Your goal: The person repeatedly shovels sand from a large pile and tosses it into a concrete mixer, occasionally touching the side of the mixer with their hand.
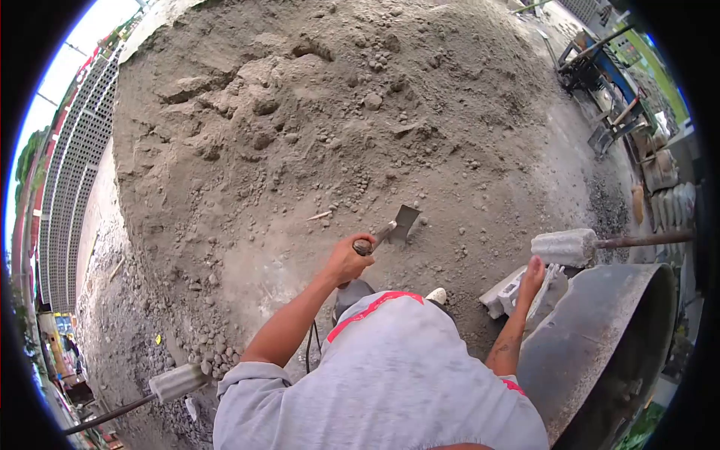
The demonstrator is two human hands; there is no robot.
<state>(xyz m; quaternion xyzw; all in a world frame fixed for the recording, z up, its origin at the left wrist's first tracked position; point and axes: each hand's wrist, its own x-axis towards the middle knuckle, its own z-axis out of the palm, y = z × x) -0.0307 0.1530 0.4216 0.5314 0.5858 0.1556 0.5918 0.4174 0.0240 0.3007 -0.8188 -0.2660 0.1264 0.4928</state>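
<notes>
My left hand (349, 260) is wrapped round the near end of a shovel (381, 234), which I see almost end-on along its handle. Its flat rectangular metal blade (406, 219) points away from me, over the sandy ground. On the right, my right hand (531, 283) is held out edge-on with the thumb side up, its fingers largely hidden. Behind that hand are broken concrete blocks (504, 292), which it overlaps in this view. Just beyond it lies a rounded concrete piece (564, 247) on a metal bar (645, 239).
A large heap of grey sand (337, 112) with lumps spreads ahead. At lower right is a big metal drum (592, 330). Another concrete piece on a bar (178, 383) is at lower left. Stacked hollow blocks (71, 180) line the left; a blue metal frame (611, 82) stands upper right.
</notes>
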